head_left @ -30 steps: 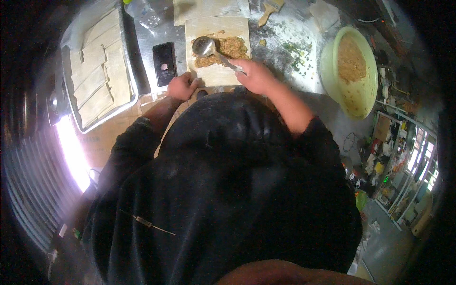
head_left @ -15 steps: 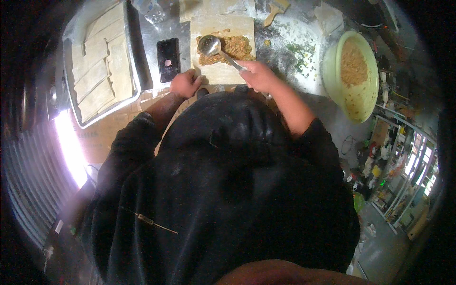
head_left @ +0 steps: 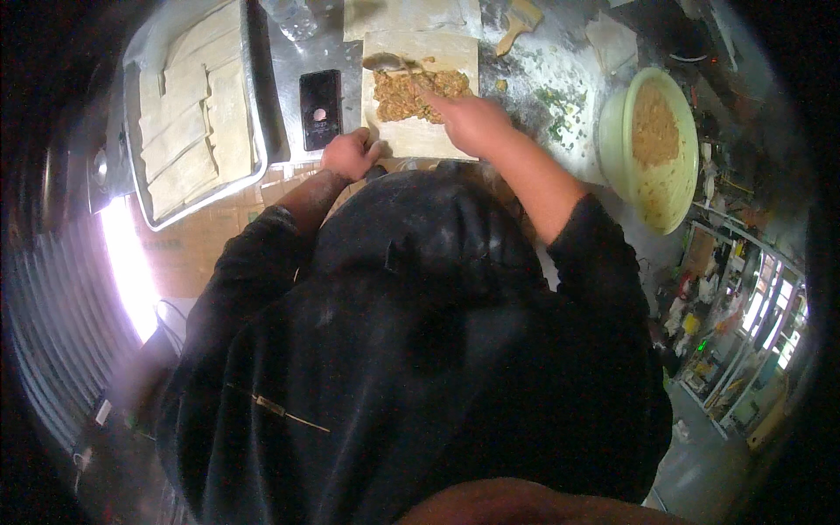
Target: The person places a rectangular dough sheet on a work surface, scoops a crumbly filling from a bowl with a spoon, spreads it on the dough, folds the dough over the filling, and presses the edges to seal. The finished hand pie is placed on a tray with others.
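Note:
A pale rectangular dough sheet (head_left: 429, 136) lies on the floured metal counter, with a brownish minced filling (head_left: 418, 94) spread across its upper part. My right hand (head_left: 472, 121) grips a metal spoon (head_left: 391, 63) whose bowl rests at the filling's far left corner. My left hand (head_left: 348, 155) presses its fingers on the sheet's near left corner. My dark-clothed body hides the near edge of the counter.
A black phone (head_left: 319, 108) lies left of the sheet. A metal tray (head_left: 260, 105) with several folded dough pieces stands at the left. A pale green bowl (head_left: 612, 140) of filling sits at the right. A brush (head_left: 516, 19) and more dough lie behind.
The spoon has moved up and left across the filling, spreading it wider and flatter. My right hand followed it forward. My left hand stayed on the sheet's corner.

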A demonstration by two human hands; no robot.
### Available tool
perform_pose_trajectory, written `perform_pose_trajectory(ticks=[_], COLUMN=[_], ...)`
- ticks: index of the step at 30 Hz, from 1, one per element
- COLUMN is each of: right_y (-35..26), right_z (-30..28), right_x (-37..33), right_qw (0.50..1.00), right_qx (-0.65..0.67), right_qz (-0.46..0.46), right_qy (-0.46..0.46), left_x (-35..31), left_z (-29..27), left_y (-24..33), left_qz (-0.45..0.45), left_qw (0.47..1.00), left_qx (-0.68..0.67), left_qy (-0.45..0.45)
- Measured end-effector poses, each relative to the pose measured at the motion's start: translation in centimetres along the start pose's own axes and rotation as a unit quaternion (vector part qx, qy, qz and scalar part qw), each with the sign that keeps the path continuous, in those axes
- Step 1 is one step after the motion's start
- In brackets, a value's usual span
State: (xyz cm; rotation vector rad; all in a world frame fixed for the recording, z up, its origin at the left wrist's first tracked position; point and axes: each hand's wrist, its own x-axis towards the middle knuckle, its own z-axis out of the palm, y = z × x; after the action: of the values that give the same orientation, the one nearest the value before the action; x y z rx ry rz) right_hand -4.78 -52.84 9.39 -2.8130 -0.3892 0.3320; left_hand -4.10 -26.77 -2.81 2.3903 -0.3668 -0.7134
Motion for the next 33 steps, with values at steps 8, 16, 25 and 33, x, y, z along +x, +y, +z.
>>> perform_pose_trajectory(ticks=[8,16,25,33], right_y=[3.0,4.4,5.9,4.5], right_z=[0.4,1.9,-0.5,0.4], right_x=[-4.8,-10.2,-16.8,-11.8], right_qw=[0.993,0.973,0.976,0.987], right_qx=[0.018,0.171,0.206,0.119], right_qz=[0.118,0.155,0.059,0.075], right_qy=[-0.016,0.012,0.043,-0.08], left_x=[-0.1,-0.1,0.1,-0.1], left_z=[-0.2,-0.6,-0.6,-0.6], left_y=[0.1,0.6,0.3,0.3], left_qz=[0.026,0.007,0.01,0.013], left_qw=[1.0,1.0,1.0,1.0], left_qx=[0.001,0.001,0.01,-0.008], left_qy=[0.018,-0.015,-0.028,-0.024])
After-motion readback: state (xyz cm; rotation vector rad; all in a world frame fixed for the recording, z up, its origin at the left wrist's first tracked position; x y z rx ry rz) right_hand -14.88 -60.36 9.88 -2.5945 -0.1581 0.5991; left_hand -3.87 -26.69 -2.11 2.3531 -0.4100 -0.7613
